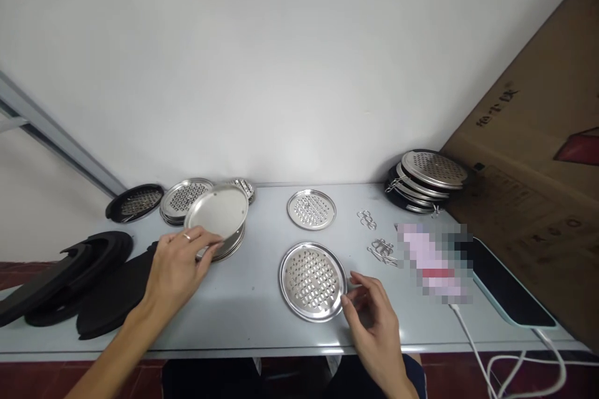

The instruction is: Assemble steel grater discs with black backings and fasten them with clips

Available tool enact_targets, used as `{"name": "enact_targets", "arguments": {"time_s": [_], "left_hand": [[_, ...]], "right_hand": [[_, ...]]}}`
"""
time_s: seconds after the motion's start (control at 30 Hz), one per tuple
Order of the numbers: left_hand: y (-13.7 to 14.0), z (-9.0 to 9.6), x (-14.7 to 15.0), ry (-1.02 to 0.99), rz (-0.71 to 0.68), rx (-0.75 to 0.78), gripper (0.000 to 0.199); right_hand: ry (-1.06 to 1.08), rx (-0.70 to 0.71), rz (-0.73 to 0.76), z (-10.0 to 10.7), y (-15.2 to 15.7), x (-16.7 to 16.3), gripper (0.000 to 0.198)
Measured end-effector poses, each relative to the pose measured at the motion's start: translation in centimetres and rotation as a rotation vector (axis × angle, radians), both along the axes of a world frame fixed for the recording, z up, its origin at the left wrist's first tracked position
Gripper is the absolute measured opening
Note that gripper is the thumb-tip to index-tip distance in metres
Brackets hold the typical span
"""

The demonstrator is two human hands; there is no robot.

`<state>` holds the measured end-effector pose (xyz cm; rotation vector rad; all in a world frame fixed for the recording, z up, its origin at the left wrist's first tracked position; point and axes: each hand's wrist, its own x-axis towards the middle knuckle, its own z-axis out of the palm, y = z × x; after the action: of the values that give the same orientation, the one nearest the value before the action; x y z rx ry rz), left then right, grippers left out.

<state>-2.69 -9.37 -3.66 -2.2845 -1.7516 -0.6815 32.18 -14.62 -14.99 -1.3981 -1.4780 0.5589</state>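
Note:
My left hand (180,265) pinches the near edge of a smooth round metal disc (218,211), which is tilted up over a stack of similar metal discs (231,248). My right hand (377,324) rests at the right rim of a round grater disc (312,282), thumb and fingers apart; the fingertips are beside the rim, and I cannot tell if they touch it. Behind that disc lies another round grater disc (311,209), flat on the table.
At left are black curved plastic pieces (112,290), a black-rimmed grater (135,202) and stacked grater discs (187,196). To the right lie metal rings (367,219), wire pins (384,250), a phone (510,287) with a white cable, a stack of graters (428,177) and a cardboard box (528,199).

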Motion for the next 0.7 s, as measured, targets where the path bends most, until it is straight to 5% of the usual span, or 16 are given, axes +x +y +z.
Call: {"name": "enact_targets", "arguments": {"time_s": [0.27,0.47,0.7], "left_hand": [[0.3,-2.2,-1.0,0.166,0.072,-0.341,0.025],[2.9,-0.2,-3.5,0.023,0.233,-0.363,0.041],[7.8,0.9,-9.1,0.357,0.360,-0.377,0.032]], "right_hand": [[-0.108,0.115,-0.026,-0.1,-0.4,-0.7,0.026],[-0.114,0.148,-0.034,-0.3,-0.5,-0.7,0.024],[-0.116,0.171,-0.048,-0.3,-0.4,-1.0,0.023]]}}
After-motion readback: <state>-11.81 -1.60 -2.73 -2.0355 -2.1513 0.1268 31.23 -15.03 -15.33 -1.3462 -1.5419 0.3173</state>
